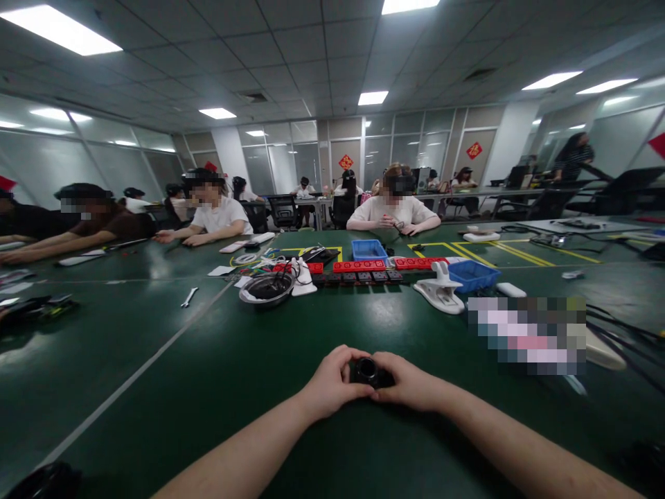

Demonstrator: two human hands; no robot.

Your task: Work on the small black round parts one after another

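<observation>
Close together over the green table [249, 388], my two hands meet around a small black round object [366, 371] with a ring-like opening facing up. My left hand [337, 380] curls its fingers and thumb about the left side of it. From the right, my right hand [408, 381] grips the same dark piece, thumb near the left thumb. Part of the object is hidden by the fingers, and its lower side cannot be made out.
Beyond my hands lie a metal bowl [266, 290] with black cable, red power strips [358, 266], blue trays [472, 276], and a white clip stand [440, 291]. A wrench [190, 298] is at the left. A person [397, 208] sits opposite; others sit around.
</observation>
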